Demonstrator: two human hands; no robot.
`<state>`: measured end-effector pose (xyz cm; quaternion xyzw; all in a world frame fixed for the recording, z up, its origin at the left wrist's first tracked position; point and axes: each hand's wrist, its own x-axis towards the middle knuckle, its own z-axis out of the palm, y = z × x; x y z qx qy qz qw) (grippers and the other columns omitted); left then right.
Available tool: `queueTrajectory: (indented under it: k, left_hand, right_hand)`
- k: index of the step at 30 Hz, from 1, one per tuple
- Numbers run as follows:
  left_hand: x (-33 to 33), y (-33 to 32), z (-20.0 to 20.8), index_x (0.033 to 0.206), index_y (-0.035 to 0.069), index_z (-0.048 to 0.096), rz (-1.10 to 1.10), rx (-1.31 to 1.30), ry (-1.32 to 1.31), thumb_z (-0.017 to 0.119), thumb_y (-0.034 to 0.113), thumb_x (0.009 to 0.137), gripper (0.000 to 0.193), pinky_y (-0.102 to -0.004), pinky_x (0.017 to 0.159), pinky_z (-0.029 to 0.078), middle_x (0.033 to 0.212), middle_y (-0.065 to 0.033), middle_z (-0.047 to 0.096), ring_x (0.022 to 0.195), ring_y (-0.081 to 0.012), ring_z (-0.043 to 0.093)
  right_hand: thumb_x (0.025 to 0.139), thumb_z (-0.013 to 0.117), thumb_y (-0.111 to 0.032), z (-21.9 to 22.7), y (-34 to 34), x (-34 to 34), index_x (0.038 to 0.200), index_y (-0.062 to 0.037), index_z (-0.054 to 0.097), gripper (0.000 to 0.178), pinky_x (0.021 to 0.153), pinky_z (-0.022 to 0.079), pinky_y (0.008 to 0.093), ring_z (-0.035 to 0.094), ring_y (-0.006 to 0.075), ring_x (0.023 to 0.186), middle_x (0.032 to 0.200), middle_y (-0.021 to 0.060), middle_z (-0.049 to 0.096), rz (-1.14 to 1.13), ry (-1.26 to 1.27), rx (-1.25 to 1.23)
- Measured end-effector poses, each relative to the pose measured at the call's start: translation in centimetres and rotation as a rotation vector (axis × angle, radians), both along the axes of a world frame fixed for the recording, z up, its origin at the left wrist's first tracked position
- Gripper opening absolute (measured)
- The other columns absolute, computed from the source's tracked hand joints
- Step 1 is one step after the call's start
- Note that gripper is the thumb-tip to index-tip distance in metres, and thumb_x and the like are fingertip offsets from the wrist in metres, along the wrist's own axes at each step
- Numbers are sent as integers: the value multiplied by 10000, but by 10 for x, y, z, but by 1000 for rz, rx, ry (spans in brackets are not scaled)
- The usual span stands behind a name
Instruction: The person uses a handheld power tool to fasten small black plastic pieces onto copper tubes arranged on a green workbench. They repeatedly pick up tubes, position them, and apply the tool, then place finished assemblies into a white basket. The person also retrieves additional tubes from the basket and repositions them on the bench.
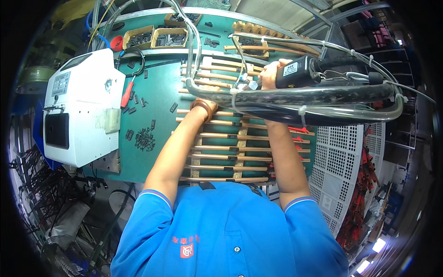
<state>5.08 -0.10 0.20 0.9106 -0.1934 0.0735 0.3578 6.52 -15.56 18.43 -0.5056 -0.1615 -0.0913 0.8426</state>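
Copper tubes point(230, 148), about ten, lie across a green counter point(159, 99); right hand point(270, 71) fingers clamp one black tool point(295, 71); left hand point(207, 99) fingers hidden behind hoses point(295, 96).

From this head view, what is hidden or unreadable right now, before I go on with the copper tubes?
- Left hand: mostly hidden behind the black hose bundle; only the wrist with its bracelet shows, so its grip is unknown.
- Right hand: wraps the black handheld tool, whose tip is covered by tubing.
- Copper tubes: near ends cut off by the blue shirt.
- Small black clips: too small to count.
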Motion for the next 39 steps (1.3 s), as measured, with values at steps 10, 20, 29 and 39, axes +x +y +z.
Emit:
queueTrajectory:
  k: [10, 20, 29, 39]
  left_hand:
    - [6, -1, 7, 986, 107, 629, -57, 87, 52, 603, 225, 816, 209, -398, 769, 467, 913, -98, 639, 879, -267, 612]
    - [6, -3, -3, 944, 151, 665, -19, 119, -67, 642, 148, 782, 164, -411, 653, 453, 745, -67, 622, 724, -273, 611]
    - [3, -3, 9, 935, 120, 671, -30, 182, 110, 653, 160, 788, 154, -405, 702, 488, 802, -64, 647, 787, -278, 624]
    - [8, -3, 1, 987, 115, 647, 31, 79, 74, 609, 176, 779, 220, -394, 710, 483, 849, -83, 635, 829, -280, 619]
  right_hand:
    - [792, 637, -3, -20, -5, 15, 1162, -28, 478, 403, 678, 502, 348, 554, 214, 758, 941, 131, 536, 68, 194, 262]
    - [855, 576, 11, 4, 11, -24, 1059, -2, 487, 223, 719, 534, 338, 595, 169, 765, 916, 122, 568, -505, -169, -233]
    - [792, 554, 61, -3, 17, -22, 1045, -3, 490, 268, 601, 531, 290, 555, 149, 719, 839, 98, 553, -510, -171, -250]
    - [842, 562, 28, 11, 15, -9, 1063, -36, 459, 252, 614, 507, 277, 546, 141, 706, 874, 88, 552, -281, 54, -103]
